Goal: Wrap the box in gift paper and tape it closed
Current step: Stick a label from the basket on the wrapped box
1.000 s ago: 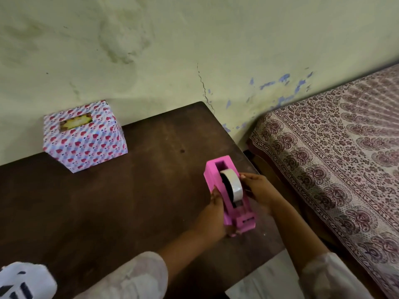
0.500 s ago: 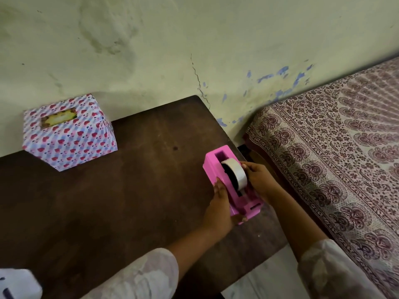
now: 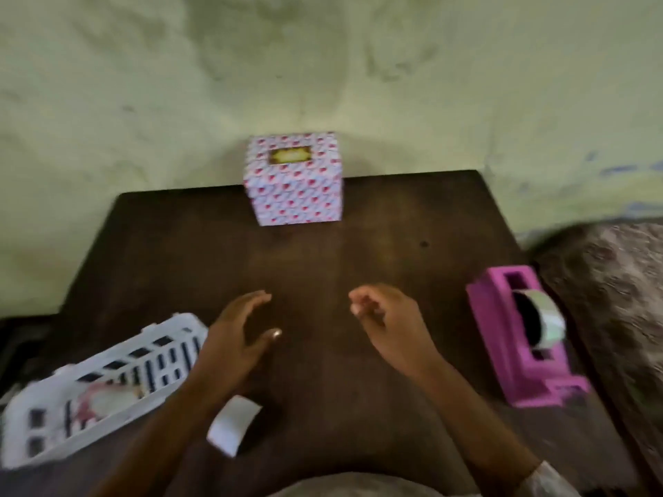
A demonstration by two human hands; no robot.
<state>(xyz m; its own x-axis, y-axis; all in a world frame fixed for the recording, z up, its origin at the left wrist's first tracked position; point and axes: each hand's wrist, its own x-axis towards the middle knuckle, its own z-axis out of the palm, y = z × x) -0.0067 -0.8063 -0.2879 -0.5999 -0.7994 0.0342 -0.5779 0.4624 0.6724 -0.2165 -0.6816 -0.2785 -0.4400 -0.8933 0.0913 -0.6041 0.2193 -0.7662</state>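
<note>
Your wrapped box (image 3: 294, 181) is sitting at the far edge of the dark wooden table (image 3: 358, 389), right up against the greenish wall (image 3: 323, 66) and roughly centred left to right. It's covered in white paper with little red hearts, and there's a small yellow patch showing on its top face. It looks close to a cube, so no real long axis, but that yellow patch runs left-right, and one flat side faces you pretty much square on. Everything is blurry, so I can't tell you whether there's tape on it.

Your left hand (image 3: 233, 338) hovers over the near middle of the table, fingers spread wide and relaxed, thumb out to the right, holding nothing. Your right hand (image 3: 391, 324) is just to the right of it, fingers loosely curled inward, and as far as the blur lets me see it's holding nothing either. Both are well short of the box.

The pink tape dispenser (image 3: 520, 335) stands on the right side of the table, apart from your right hand, long axis running near-far, with the tape roll (image 3: 538, 321) in its cradle. On the near left there's a white slatted basket (image 3: 100, 385) with something pinkish inside, and a small white roll-looking thing (image 3: 233, 425) lies just under your left forearm.
</note>
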